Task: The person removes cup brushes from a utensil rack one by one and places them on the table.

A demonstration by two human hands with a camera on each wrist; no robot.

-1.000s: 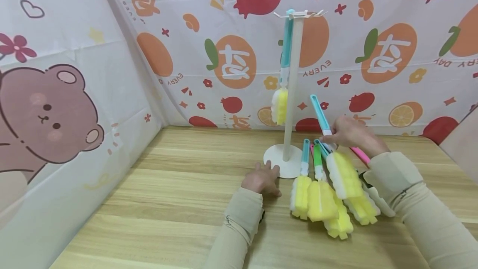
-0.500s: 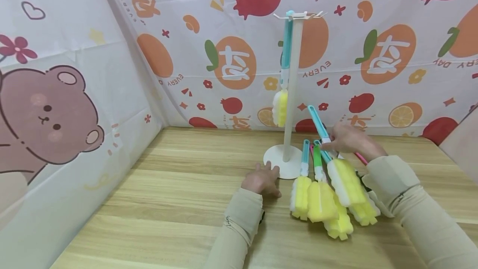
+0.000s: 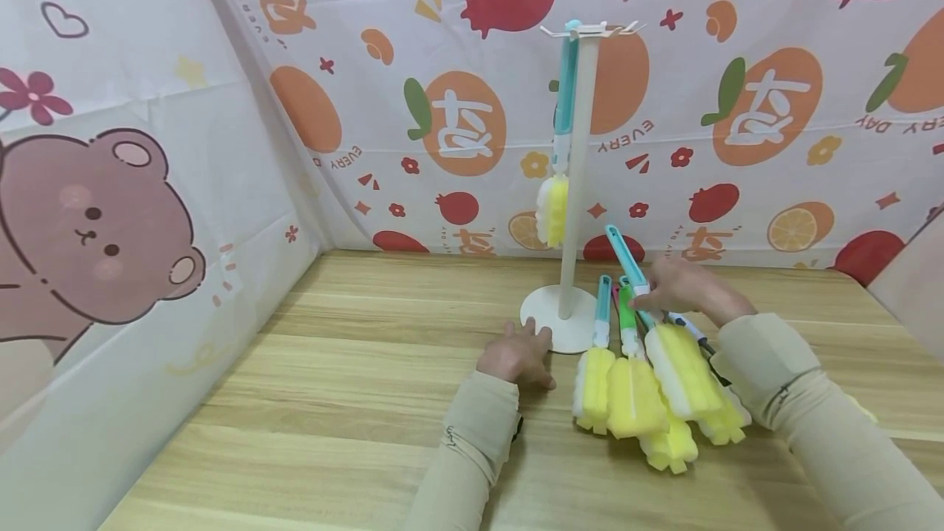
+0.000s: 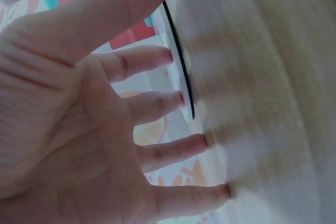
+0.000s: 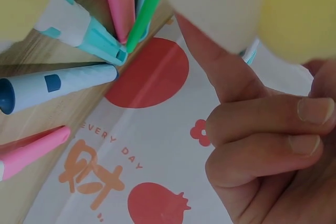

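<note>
My right hand (image 3: 686, 287) grips a sponge bottle brush (image 3: 684, 371) by the neck below its turquoise handle, which tilts up to the left. In the right wrist view its sponge head (image 5: 220, 9) covers part of the curled fingers (image 5: 257, 166). My left hand (image 3: 515, 355) lies spread, fingertips at the white round base of the stand (image 3: 578, 170); the left wrist view shows fingertips on the base's edge (image 4: 181, 72) and on the table. One turquoise brush (image 3: 566, 97) hangs from the hooks at the stand's top.
Several sponge brushes lie bunched right of the base, including a green-handled one (image 3: 627, 310) and a turquoise one (image 3: 603, 301). A pink handle (image 5: 37, 150) and a pale blue one (image 5: 58, 85) show in the right wrist view. Printed cloth (image 3: 369, 146) backs the table.
My right hand has come down and slightly left with the held brush, its sponge now lower over the other brushes. The left hand has stayed at the base.
</note>
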